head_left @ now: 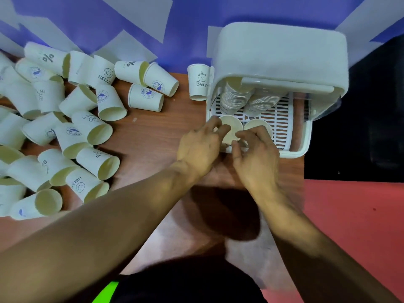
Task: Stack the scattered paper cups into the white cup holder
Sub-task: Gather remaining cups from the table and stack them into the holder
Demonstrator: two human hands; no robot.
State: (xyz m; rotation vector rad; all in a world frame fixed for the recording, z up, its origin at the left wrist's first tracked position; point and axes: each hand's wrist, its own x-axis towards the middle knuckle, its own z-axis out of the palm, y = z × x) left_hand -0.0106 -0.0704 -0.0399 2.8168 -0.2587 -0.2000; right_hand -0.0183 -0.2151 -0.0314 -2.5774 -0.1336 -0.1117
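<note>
— Cup holder [279, 55]: where is it from your fingers?
— Straight ahead of them, with the lid raised and the slotted tray open. Two stacks [235, 99] lie in it just beyond my fingertips. The scattered paper cups [72, 136] sprawl well off to the left of my left hand [200, 147], on the brown surface [153, 138].
— And what are you gripping?
— My left fingers [223, 129] curl round the rim of the front cup [232, 125] at the tray's near edge. My right hand [255, 156] pinches the same rim from the other side, half covering a second cup [256, 124] beside it.
— What could go wrong?
— I'd guess two pinches on one thin rim could crease it, and then it won't nest. Pushed in tilted, it could jam against a stack. My left forearm could also sweep the loose ones about.
— Any writing?
— "Bear" on the upright cup [197, 84] just left of my left fingers. "HELLO", "Hi" and "%" are in the pile. The round blue stamps are too small to read.
</note>
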